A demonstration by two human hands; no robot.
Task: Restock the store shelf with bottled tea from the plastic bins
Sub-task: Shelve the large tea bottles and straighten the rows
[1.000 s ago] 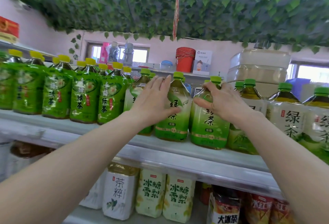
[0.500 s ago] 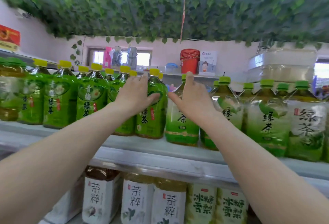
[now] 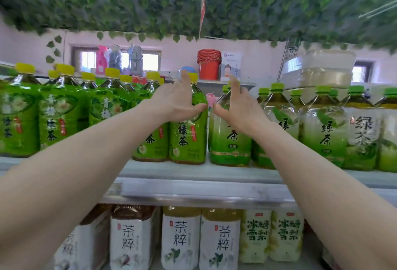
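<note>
Under the left hand (image 3: 174, 104), a yellow-capped green tea bottle (image 3: 189, 138) stands on the upper shelf (image 3: 193, 173), fingers lying fairly straight against its shoulder. Just beside it, the right hand (image 3: 238, 112) rests straight-fingered on a green-capped green tea bottle (image 3: 229, 141).

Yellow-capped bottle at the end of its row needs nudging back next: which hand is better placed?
Left. The left hand rests on that yellow-capped bottle, fingers reaching up its neck; the right hand lies against the neighbouring green-capped bottle.
</note>
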